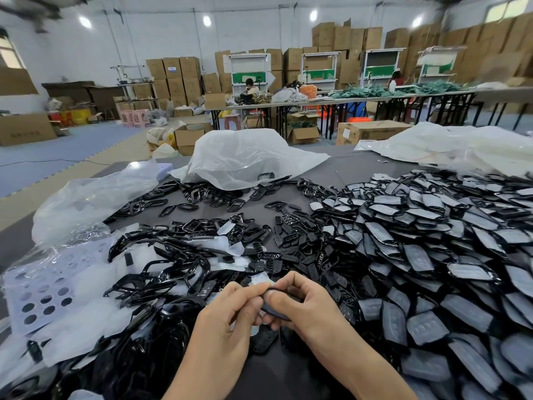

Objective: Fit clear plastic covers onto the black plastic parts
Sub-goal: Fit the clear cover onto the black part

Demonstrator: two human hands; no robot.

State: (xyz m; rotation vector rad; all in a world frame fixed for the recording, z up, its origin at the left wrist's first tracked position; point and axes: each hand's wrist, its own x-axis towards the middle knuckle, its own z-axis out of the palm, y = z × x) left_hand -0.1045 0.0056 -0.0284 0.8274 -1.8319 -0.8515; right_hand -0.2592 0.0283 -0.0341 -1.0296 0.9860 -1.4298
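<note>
Low in the middle of the head view, my left hand (230,310) and my right hand (300,304) meet over the table. Both pinch one small black plastic part (275,308) between thumbs and fingers. A clear plastic cover (261,280) shows just above the fingertips, against the part. Most of the part is hidden by my fingers. Loose black frames (161,272) lie to the left. Small black button inserts (300,243) are scattered ahead. Loose clear covers (230,246) lie among them.
A large heap of black parts with covers (432,243) fills the table's right side. Clear bags (86,203) and a perforated sheet (43,295) lie on the left, a white bag (245,160) at the back. Farther off stand tables, cardboard boxes and a seated person (250,88).
</note>
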